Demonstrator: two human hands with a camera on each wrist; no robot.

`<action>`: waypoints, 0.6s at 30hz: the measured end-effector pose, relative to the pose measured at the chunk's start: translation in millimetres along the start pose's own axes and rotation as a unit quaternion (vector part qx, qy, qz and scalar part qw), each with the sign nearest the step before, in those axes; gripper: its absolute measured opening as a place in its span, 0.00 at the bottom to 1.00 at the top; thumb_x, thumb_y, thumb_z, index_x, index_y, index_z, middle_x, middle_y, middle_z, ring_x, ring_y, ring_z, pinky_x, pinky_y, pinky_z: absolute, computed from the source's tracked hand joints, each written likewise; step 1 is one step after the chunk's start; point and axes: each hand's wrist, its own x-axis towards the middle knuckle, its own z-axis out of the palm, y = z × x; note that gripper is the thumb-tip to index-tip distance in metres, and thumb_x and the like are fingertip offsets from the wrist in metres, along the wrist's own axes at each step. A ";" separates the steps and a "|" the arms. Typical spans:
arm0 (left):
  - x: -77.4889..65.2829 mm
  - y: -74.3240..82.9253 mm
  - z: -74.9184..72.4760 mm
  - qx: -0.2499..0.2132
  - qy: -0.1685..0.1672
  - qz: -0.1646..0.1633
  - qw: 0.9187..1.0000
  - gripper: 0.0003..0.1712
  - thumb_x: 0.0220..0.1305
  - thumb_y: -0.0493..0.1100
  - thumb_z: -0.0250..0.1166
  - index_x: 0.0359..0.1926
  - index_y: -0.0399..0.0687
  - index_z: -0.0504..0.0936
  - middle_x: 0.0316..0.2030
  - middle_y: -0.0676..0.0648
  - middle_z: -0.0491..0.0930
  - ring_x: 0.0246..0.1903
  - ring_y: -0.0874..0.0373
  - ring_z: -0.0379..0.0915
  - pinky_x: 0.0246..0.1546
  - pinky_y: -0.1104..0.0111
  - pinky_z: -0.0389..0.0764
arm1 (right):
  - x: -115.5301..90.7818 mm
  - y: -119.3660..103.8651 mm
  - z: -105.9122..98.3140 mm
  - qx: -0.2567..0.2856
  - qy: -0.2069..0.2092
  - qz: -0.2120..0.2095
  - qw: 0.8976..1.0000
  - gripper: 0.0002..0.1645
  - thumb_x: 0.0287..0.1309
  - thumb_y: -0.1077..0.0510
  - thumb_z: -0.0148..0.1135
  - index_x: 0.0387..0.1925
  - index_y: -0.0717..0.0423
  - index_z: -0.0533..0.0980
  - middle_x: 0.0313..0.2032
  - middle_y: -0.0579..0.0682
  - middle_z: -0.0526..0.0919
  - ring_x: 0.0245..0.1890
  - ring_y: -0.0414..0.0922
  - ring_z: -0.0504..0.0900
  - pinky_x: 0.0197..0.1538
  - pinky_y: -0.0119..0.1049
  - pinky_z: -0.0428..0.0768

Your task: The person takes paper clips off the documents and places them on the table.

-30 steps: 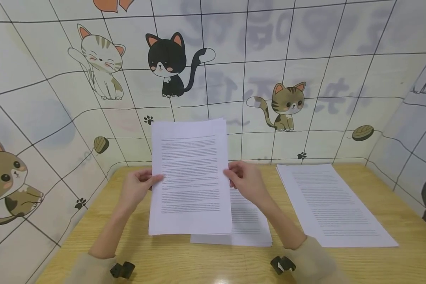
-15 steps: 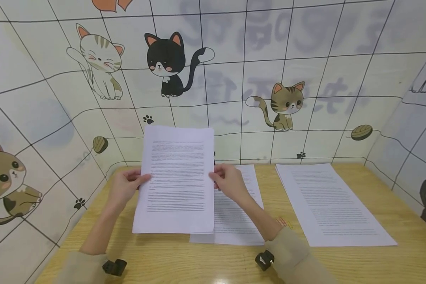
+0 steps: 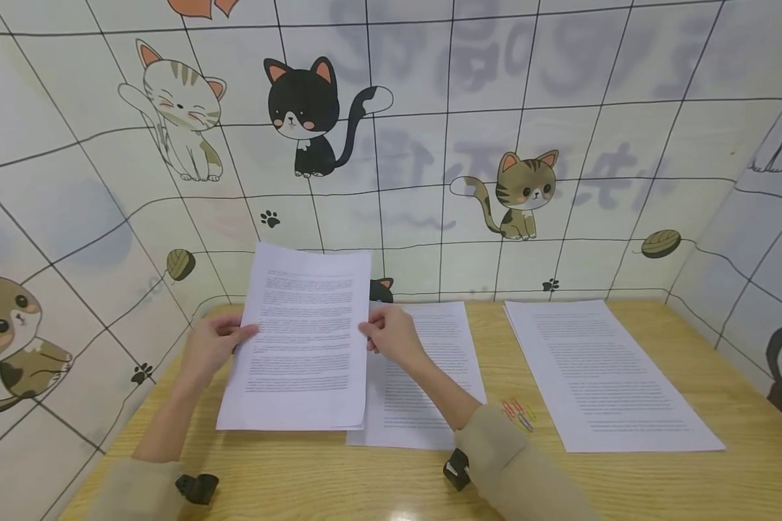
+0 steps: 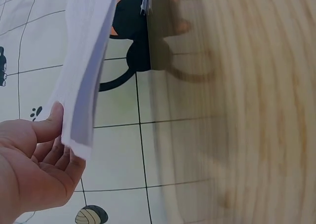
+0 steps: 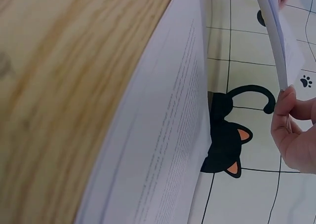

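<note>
A stack of printed paper sheets (image 3: 300, 340) is held up, tilted, at the left of the head view. My left hand (image 3: 211, 347) pinches its left edge, thumb in front and fingers behind. On the opposite edge, my right hand (image 3: 394, 336) pinches it the same way. The left wrist view shows the held sheets (image 4: 81, 81) side-on, with slightly parted layers at the thumb of the left hand (image 4: 44, 160). Behind and to the right, a second paper stack (image 3: 430, 391) lies on the table, partly covered by the held sheets and the right forearm.
Another printed stack (image 3: 625, 383) lies at the right of the wooden table (image 3: 300, 477). Several coloured paper clips (image 3: 518, 414) sit between the two lying stacks. A wall covering with cartoon cats (image 3: 303, 116) closes off the back and sides.
Both hands have carried the held sheets left and somewhat lower. More of the second stack now shows, and the paper clips have come into sight beside the right forearm.
</note>
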 end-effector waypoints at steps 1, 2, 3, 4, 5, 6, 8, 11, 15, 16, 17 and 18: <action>0.3 -1.3 -1.5 0.004 0.000 0.001 1.000 0.24 0.68 0.47 0.69 0.54 0.31 0.81 0.40 0.41 0.83 0.35 0.57 0.75 0.32 0.73 0.75 | 0.4 -0.3 2.7 0.004 -0.002 0.002 1.000 0.07 0.65 0.64 0.65 0.37 0.68 0.79 0.20 0.51 0.80 0.19 0.46 0.82 0.24 0.29 0.76; 0.7 -2.6 -3.0 0.008 -0.001 0.001 1.000 0.24 0.68 0.47 0.69 0.54 0.31 0.81 0.40 0.41 0.83 0.35 0.57 0.75 0.32 0.73 0.75 | 0.8 -0.6 5.5 0.007 -0.005 0.005 1.000 0.06 0.65 0.65 0.65 0.37 0.68 0.78 0.20 0.52 0.80 0.20 0.47 0.82 0.24 0.28 0.75; 0.8 -3.8 -4.5 0.012 -0.001 0.000 1.000 0.23 0.68 0.47 0.68 0.54 0.31 0.81 0.39 0.41 0.83 0.35 0.57 0.75 0.32 0.73 0.74 | 1.0 -1.1 8.1 0.010 -0.009 0.010 1.000 0.06 0.65 0.65 0.65 0.37 0.68 0.78 0.21 0.52 0.80 0.20 0.49 0.83 0.24 0.28 0.75; 0.8 -4.5 -5.6 0.015 -0.001 0.000 1.000 0.23 0.68 0.47 0.68 0.54 0.30 0.81 0.39 0.41 0.83 0.35 0.57 0.74 0.32 0.73 0.74 | 1.2 -1.4 10.6 0.013 -0.011 0.014 1.000 0.06 0.65 0.65 0.64 0.37 0.68 0.78 0.21 0.52 0.81 0.21 0.50 0.84 0.24 0.28 0.75; 0.9 -5.3 -6.7 0.019 0.000 0.000 1.000 0.23 0.69 0.46 0.68 0.53 0.30 0.81 0.39 0.41 0.83 0.35 0.56 0.74 0.32 0.73 0.74 | 1.6 -1.4 13.2 0.013 -0.014 0.018 1.000 0.06 0.65 0.66 0.64 0.37 0.68 0.78 0.21 0.52 0.81 0.22 0.52 0.84 0.24 0.28 0.76; 0.8 -6.0 -7.6 0.022 -0.001 -0.001 1.000 0.23 0.69 0.46 0.68 0.53 0.30 0.81 0.39 0.41 0.82 0.35 0.55 0.74 0.32 0.72 0.74 | 2.0 -1.7 15.8 0.013 -0.017 0.022 1.000 0.06 0.65 0.66 0.64 0.37 0.68 0.77 0.21 0.53 0.81 0.23 0.54 0.85 0.24 0.29 0.77; 1.0 -8.3 -9.6 0.031 -0.002 -0.005 1.000 0.23 0.69 0.46 0.68 0.53 0.29 0.81 0.39 0.41 0.82 0.36 0.54 0.74 0.32 0.72 0.73 | 3.1 -2.1 21.5 0.016 -0.023 0.032 0.999 0.05 0.66 0.67 0.63 0.37 0.69 0.77 0.21 0.55 0.82 0.26 0.57 0.86 0.26 0.30 0.79; 1.9 -12.9 -12.3 0.037 -0.003 -0.014 0.999 0.24 0.69 0.46 0.68 0.54 0.29 0.80 0.41 0.39 0.83 0.36 0.53 0.74 0.32 0.71 0.72 | 4.7 -3.3 30.2 0.017 -0.029 0.045 0.998 0.04 0.66 0.69 0.62 0.35 0.69 0.77 0.22 0.58 0.83 0.29 0.60 0.87 0.28 0.34 0.83; 4.8 -20.6 -15.3 0.049 -0.001 -0.025 0.998 0.25 0.68 0.46 0.69 0.56 0.29 0.79 0.41 0.39 0.83 0.36 0.54 0.76 0.32 0.71 0.73 | 5.5 -6.6 40.1 0.018 -0.037 0.057 0.998 0.04 0.65 0.70 0.60 0.33 0.70 0.76 0.24 0.62 0.84 0.31 0.62 0.87 0.28 0.34 0.84; 5.6 -22.4 -15.9 0.052 0.000 -0.025 0.998 0.25 0.68 0.46 0.69 0.55 0.29 0.80 0.41 0.39 0.84 0.35 0.54 0.76 0.32 0.71 0.74 | 5.5 -7.3 42.2 0.014 -0.039 0.058 0.997 0.04 0.65 0.71 0.60 0.33 0.70 0.76 0.25 0.63 0.85 0.31 0.62 0.87 0.27 0.32 0.83; 6.4 -24.1 -16.3 0.053 0.000 -0.024 0.998 0.25 0.67 0.46 0.69 0.55 0.29 0.80 0.41 0.39 0.84 0.35 0.55 0.76 0.32 0.71 0.74 | 5.5 -7.7 44.2 0.008 -0.043 0.057 0.997 0.05 0.65 0.71 0.60 0.32 0.69 0.76 0.25 0.63 0.85 0.31 0.61 0.88 0.27 0.31 0.82; 7.1 -25.8 -16.7 0.053 -0.001 -0.022 0.998 0.25 0.67 0.46 0.69 0.55 0.29 0.80 0.41 0.39 0.84 0.34 0.55 0.77 0.31 0.70 0.74 | 5.4 -7.9 46.0 -0.001 -0.046 0.059 0.997 0.05 0.65 0.70 0.59 0.31 0.69 0.77 0.25 0.63 0.85 0.31 0.61 0.88 0.26 0.29 0.80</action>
